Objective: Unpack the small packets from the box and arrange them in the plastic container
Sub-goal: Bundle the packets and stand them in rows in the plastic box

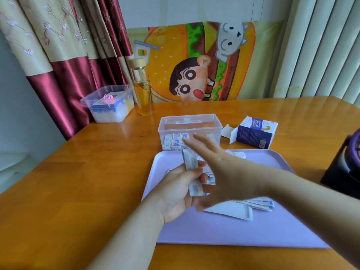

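My left hand (180, 189) grips a small stack of white packets (191, 172) over the lilac tray (233, 230). My right hand (220, 166) hovers just right of the stack with fingers spread, blurred, holding nothing. Behind the tray stands the clear plastic container (190, 123), with a few packets (176, 141) upright at its left end. The blue and white box (254, 132) lies open on its side to the right of the container. More loose packets (259, 204) and a white sheet (231, 210) lie on the tray under my right arm.
A second lidded clear container (109, 104) and a glass bottle of yellow liquid (142, 90) stand at the back left of the wooden table (78, 182). A dark object with a purple handle (346, 166) sits at the right edge. Curtains hang behind.
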